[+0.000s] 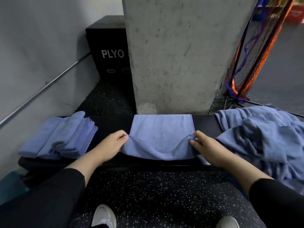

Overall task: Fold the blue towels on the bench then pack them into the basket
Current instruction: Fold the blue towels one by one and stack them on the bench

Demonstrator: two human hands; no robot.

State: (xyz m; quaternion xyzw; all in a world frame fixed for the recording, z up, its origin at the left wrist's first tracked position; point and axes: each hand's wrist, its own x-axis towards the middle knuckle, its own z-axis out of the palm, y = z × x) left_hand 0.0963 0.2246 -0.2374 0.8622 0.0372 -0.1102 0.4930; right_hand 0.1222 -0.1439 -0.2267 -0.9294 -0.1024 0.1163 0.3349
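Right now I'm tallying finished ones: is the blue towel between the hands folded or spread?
Partly folded: the blue towel lies doubled on the black bench, both hands pinching its near corners.

Unfolded towel heap point(266, 142) cut off at the right edge, plyo box point(109, 51) half behind the concrete pillar point(172, 55).

The light around me is dim, cool and even, with no hard glare. Soft shadow pools under my forearms and along the front edge of the black bench point(111, 124). The wide lens bends the wall rail point(44, 89) and stretches the corners. The net point(246, 63) at upper right is smeared and soft; the middle stays sharp.
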